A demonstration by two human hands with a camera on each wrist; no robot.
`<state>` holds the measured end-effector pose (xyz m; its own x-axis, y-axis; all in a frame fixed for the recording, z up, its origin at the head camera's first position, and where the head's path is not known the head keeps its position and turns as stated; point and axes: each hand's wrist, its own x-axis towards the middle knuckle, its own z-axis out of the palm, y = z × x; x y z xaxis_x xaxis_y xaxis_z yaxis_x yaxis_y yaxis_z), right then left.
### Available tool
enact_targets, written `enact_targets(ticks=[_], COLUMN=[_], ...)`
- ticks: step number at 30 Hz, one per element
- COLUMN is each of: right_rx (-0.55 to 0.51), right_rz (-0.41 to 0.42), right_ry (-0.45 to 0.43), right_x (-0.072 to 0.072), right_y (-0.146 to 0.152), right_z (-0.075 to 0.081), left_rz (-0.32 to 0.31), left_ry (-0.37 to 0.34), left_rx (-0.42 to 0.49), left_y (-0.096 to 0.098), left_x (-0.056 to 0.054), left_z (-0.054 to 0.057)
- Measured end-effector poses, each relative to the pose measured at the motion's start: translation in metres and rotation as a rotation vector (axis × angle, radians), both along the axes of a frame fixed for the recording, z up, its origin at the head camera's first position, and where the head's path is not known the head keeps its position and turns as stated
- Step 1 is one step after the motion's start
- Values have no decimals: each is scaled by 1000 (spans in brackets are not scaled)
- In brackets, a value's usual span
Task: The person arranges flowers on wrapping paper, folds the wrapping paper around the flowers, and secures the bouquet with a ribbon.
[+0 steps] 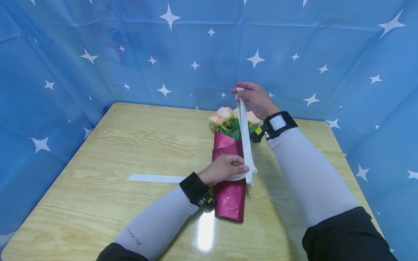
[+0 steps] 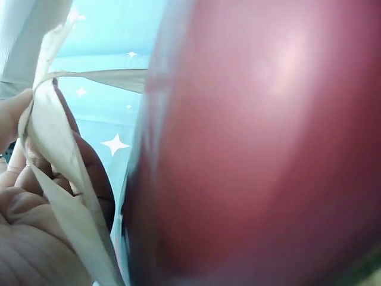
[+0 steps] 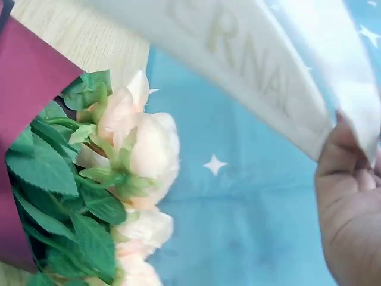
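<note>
A bouquet of peach flowers (image 1: 224, 114) with green leaves (image 3: 44, 158) lies on the table, wrapped in dark pink paper (image 1: 229, 201). Around the wrap runs a white ribbon (image 1: 245, 136). My left hand (image 1: 224, 168) lies across the wrap's middle and pinches the ribbon; in the left wrist view, twisted ribbon strands (image 2: 59, 134) pass between its thumb and fingers. Raised above the flowers, my right hand (image 1: 256, 98) pinches a ribbon length, drawn up from the left fingers. Letters reading "ERNAL" show on this ribbon (image 3: 250, 68) in the right wrist view.
One flat ribbon tail (image 1: 155, 177) stretches left over the wooden table (image 1: 147, 141). Behind the far edge hangs a blue curtain (image 1: 196, 47) with white stars, which also comes down along both sides.
</note>
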<state>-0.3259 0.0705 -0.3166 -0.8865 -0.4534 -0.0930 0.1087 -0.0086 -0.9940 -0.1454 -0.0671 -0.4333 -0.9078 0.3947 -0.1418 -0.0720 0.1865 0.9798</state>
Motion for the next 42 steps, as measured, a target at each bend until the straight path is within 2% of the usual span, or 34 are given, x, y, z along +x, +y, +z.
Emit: enact_targets(ticks=[2, 5, 9, 12, 15, 18, 20, 22, 25, 28, 32, 36, 40, 42], right_rx=[-63, -58, 80, 187, 260, 291, 304, 318, 344, 354, 359, 377, 340, 298], right_rz=[12, 49, 9, -51, -62, -28, -19, -26, -58, -80, -65, -29, -33, -48], right_ry=[-14, 4, 101, 119, 47, -98, -185, -230, -229, -210, -200, -170, -87, -50], right_x=[-2, -4, -4, -4, -4, -5, -5, -5, -3, 1, 10, 18, 27, 39], right_y=[-1, -3, -3, -3, -3, -1, 3, 6, 10, 10, 10, 13, 30, 41], right_z=[-3, -13, -32, -48, -65, -80, -87, -91, -93, -87, -73, -63, -70, -77], left_rz=[-5, -30, -82, -98, -101, -127, -152, -173, -187, -184, -170, -127, -70, -42], left_ry=[-5, -10, -5, -10, -16, -1, 17, 31, 33, 21, 4, 5, 19, 16], left_rx=[0, 3, -2, -16, -31, -55, -68, -74, -73, -71, -72, -78, -81, -76], left_y=[0, 1, 3, 3, 2, 3, 5, 5, 5, 3, 0, -2, -2, -3], left_x=[0, 1, 3, 5, 6, 6, 6, 6, 6, 6, 4, 2, -1, -1], left_z=[-1, -1, 0, 3, 4, 3, 2, 2, 1, 2, 3, 2, 0, 0])
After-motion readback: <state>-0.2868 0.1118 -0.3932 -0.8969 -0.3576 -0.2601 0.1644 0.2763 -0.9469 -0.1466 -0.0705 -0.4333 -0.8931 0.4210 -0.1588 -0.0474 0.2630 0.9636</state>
